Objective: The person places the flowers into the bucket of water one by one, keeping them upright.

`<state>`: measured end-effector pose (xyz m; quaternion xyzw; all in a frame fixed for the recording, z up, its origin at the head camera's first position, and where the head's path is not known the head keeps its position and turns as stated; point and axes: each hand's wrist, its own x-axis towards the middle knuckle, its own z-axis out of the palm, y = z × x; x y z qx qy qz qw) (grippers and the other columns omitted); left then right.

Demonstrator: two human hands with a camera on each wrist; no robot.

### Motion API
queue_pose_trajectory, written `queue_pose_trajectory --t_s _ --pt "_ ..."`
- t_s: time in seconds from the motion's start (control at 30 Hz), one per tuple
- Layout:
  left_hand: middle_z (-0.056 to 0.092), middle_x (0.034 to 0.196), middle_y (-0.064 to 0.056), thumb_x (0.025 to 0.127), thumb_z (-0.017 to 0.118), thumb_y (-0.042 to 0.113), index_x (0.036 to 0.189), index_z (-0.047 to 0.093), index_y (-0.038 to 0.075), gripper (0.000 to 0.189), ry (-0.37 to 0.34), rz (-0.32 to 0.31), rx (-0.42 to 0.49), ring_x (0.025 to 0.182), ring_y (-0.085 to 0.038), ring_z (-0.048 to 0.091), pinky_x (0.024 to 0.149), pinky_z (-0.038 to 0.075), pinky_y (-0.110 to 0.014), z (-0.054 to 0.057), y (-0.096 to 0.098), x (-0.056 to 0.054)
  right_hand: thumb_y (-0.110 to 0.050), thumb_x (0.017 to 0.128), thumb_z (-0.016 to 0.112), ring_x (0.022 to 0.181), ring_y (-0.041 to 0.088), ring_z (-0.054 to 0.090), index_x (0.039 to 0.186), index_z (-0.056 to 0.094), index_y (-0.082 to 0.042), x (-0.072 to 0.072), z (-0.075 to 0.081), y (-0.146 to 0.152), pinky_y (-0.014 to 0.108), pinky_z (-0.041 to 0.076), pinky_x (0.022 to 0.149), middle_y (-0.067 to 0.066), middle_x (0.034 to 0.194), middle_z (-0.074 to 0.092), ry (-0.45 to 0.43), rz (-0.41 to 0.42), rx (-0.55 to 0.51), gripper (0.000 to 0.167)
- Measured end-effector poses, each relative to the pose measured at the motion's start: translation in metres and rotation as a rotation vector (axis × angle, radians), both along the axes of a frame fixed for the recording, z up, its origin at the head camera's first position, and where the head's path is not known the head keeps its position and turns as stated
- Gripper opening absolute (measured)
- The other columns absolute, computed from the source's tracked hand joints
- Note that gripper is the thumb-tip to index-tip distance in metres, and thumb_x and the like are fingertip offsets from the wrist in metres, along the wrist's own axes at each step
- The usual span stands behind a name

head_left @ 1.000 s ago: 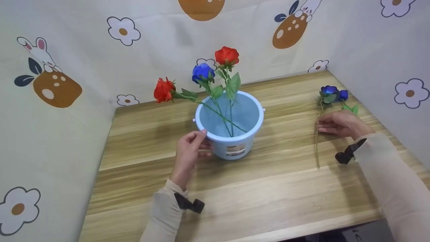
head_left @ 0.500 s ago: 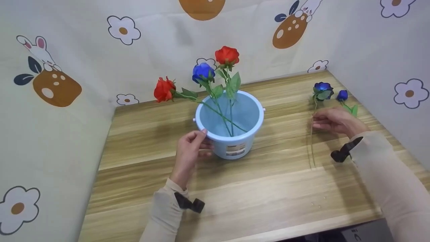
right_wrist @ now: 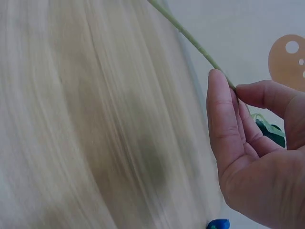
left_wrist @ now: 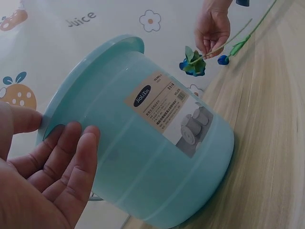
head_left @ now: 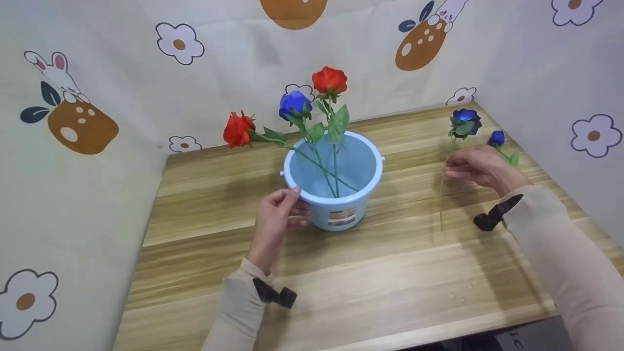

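Note:
A light blue bucket (head_left: 364,207) stands upright on the table, a paper label on its side. In it lean two red roses (head_left: 329,79) and a blue rose (head_left: 294,104). My left hand (head_left: 274,219) grips the bucket's near-left rim, thumb at the rim and fingers along the outer wall (left_wrist: 119,157). Off to the right, my right hand (head_left: 480,166) holds a dark blue rose (head_left: 465,122). The right wrist view shows thumb and fingertips pinching its green stem (right_wrist: 198,47); the bloom is mostly hidden there.
A small blue rose (head_left: 497,138) with green leaves lies at the table's right side, partly behind the right hand. Patterned cloth walls (head_left: 219,83) enclose the wooden table (head_left: 370,282) at the back and both sides. A grey box (head_left: 536,336) sits below the front edge.
My right hand has lifted the dark blue rose and carried it a little left and away from the small blue one. The left hand and bucket have stayed still.

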<state>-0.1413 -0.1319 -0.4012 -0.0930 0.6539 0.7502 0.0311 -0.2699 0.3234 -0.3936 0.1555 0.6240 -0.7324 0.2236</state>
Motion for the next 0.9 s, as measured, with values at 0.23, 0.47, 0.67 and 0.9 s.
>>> queue_pose_trajectory --t_s 0.23,0.47,0.67,0.9 --pt "0.074 0.097 -0.01 0.106 0.067 0.028 0.1 0.071 0.007 0.022 -0.014 0.001 -0.004 0.084 -0.023 0.075 0.069 0.064 -0.034 0.003 0.001 0.002 0.004 0.102 0.06 0.073 0.02 0.079 0.081 0.075 -0.002 0.002 0.015 -0.02 0.029 0.066 0.074 0.011 0.079 0.077 0.028 -0.005 -0.039 0.026" --pt "0.074 0.096 -0.01 0.105 0.067 0.028 0.1 0.071 0.007 0.022 -0.013 0.008 -0.005 0.082 -0.023 0.075 0.068 0.065 -0.034 0.002 0.001 0.002 0.003 0.102 0.059 0.074 0.02 0.078 0.084 0.072 -0.004 0.0 0.027 -0.036 0.028 0.066 0.076 0.008 0.08 0.074 0.082 -0.002 -0.034 0.023" --pt "0.074 0.095 -0.01 0.105 0.068 0.027 0.101 0.072 0.006 0.022 -0.011 0.018 -0.014 0.081 -0.022 0.075 0.067 0.065 -0.034 0.001 0.0 0.001 0.006 0.102 0.058 0.071 0.022 0.078 0.084 0.072 0.0 0.001 0.033 -0.047 0.03 0.066 0.074 0.01 0.078 0.074 0.07 -0.009 -0.125 0.024" --pt "0.074 0.097 -0.01 0.105 0.068 0.027 0.102 0.072 0.006 0.021 -0.02 0.019 -0.021 0.083 -0.023 0.075 0.067 0.065 -0.033 0.001 0.0 0.0 0.007 0.102 0.056 0.068 0.022 0.077 0.083 0.073 0.003 0.003 0.044 -0.061 0.03 0.066 0.071 0.013 0.076 0.075 0.09 -0.002 -0.211 0.026"
